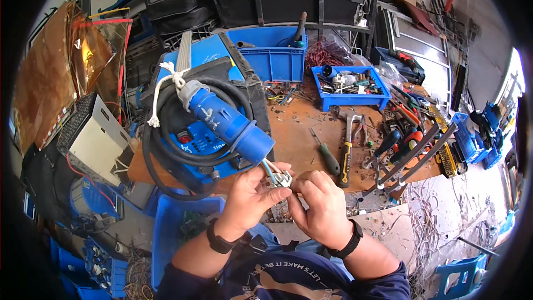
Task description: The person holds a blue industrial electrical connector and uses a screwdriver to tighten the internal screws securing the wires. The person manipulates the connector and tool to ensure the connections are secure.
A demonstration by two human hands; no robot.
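A large blue industrial plug point(225, 122) hangs tilted from a white cord point(179, 79) over the blue machine point(219, 53). Blue and pale wires point(270, 168) come out of the plug's lower end and run to a small white terminal piece point(282, 179). My left hand point(245, 197) is closed on this piece, thumb in front and fingers behind. Right beside it, my right hand point(322, 205) has its fingers bent and pinched together at the piece's right edge. Whatever lies between those fingertips is hidden.
A black cable point(149, 150) loops around the machine. On the wooden bench point(294, 116) lie a green-handled screwdriver point(328, 158), a hammer point(346, 155) and pliers point(362, 130). A blue tray of parts point(355, 101) stands behind them, with many tools at the right. Below is a blue bin point(166, 228).
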